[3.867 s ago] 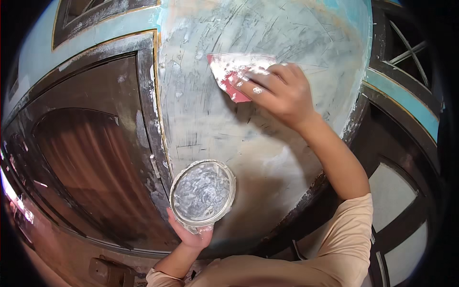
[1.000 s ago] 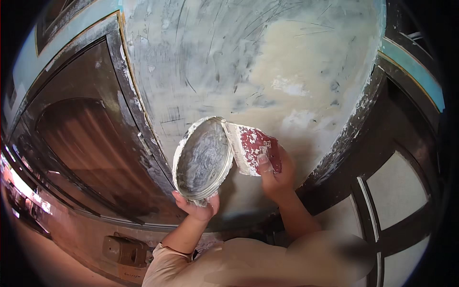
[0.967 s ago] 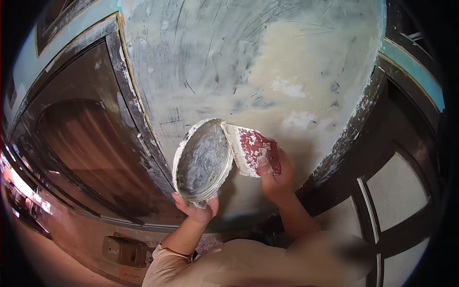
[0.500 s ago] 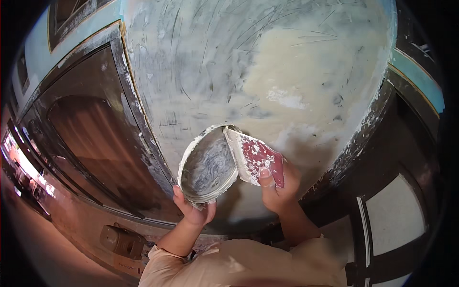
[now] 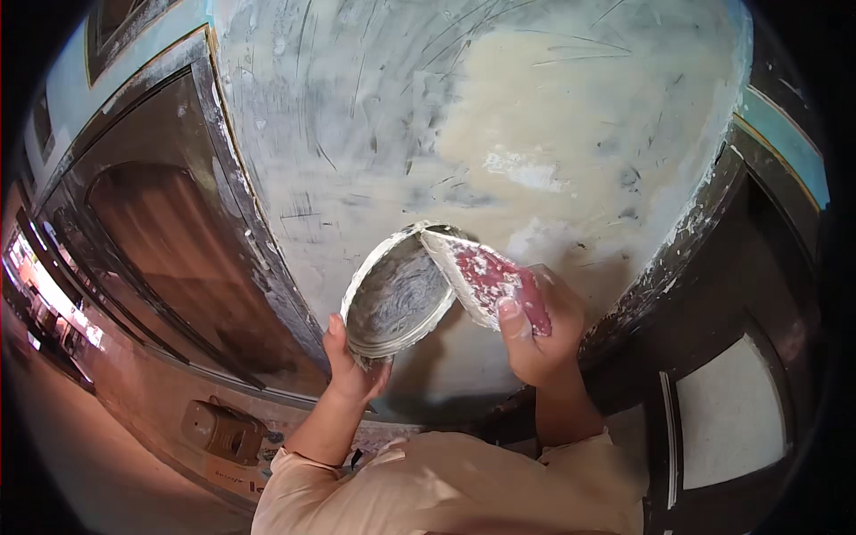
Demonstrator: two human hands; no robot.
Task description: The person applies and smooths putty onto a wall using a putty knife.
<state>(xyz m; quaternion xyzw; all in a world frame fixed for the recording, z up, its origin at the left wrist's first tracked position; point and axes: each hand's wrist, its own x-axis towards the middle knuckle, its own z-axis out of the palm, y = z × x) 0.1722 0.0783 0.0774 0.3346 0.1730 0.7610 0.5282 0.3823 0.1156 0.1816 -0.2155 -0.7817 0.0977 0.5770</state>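
Note:
My left hand (image 5: 352,361) grips the lower rim of a round, shallow container (image 5: 399,299), tilted with its mouth toward me. White putty crusts its rim, and grey smears coat the inside. In my right hand (image 5: 544,334) is a red putty scraper (image 5: 486,272) spattered with white, my thumb on its near face. The scraper's pale edge lies against the container's right rim. Behind both stands a wall (image 5: 374,134) with grey patches, dark scratches and a cream filled area (image 5: 535,107). The fingers behind the scraper are hidden.
A brown wooden door (image 5: 160,250) in a worn frame stands at left, and a dark doorway (image 5: 713,267) at right. On the floor at lower left sits a brown stool-like object (image 5: 223,431) over a cardboard box (image 5: 230,473). A pale panel (image 5: 733,415) is at lower right.
My right hand has moved slightly right and up, turning the scraper to a steeper angle to my view. The container has shifted a little right and up. The view has turned slightly.

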